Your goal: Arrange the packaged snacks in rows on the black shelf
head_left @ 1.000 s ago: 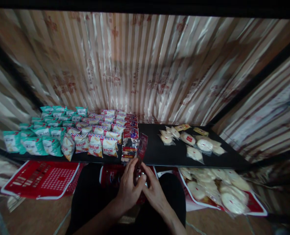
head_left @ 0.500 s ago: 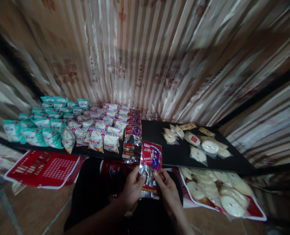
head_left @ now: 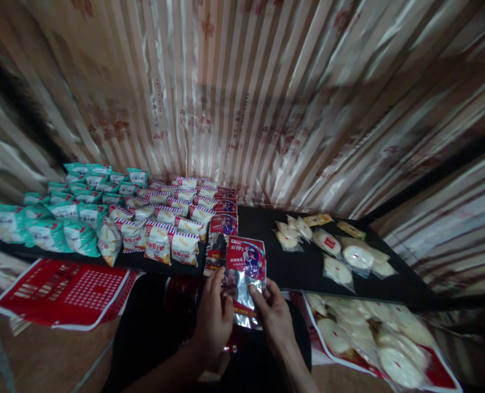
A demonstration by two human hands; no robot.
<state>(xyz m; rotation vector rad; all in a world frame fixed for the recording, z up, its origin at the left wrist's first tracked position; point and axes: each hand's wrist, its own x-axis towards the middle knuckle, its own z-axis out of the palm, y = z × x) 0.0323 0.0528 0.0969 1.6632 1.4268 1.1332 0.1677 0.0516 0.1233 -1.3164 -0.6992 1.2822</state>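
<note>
A red and silver packet [head_left: 246, 262] is held upright above the person's lap, its printed front facing the camera and its top overlapping the front edge of the bench [head_left: 262, 232]. The right hand [head_left: 275, 314] grips its right edge, thumb on the front and fingers behind. The left hand [head_left: 213, 316] is at the left edge, fingers pointing up and thumb apart from them; whether they pinch the packet, I cannot tell.

Just behind the packet, a row of red packets [head_left: 223, 222] runs back along the bench. Left of that row stand white bags [head_left: 185, 248] with striped tops, and farther left, teal bags [head_left: 46, 234], both several rows deep. On the right, well apart from the row, white rounds [head_left: 357, 256] lie in clear wrap, with two yellow packs [head_left: 318, 219] behind them.

Below the bench, a red basket [head_left: 62, 292] sits to the left. Another basket [head_left: 441, 371], to the right, is heaped with wrapped rounds. Striped curtains [head_left: 210, 109] hang behind the bench.
</note>
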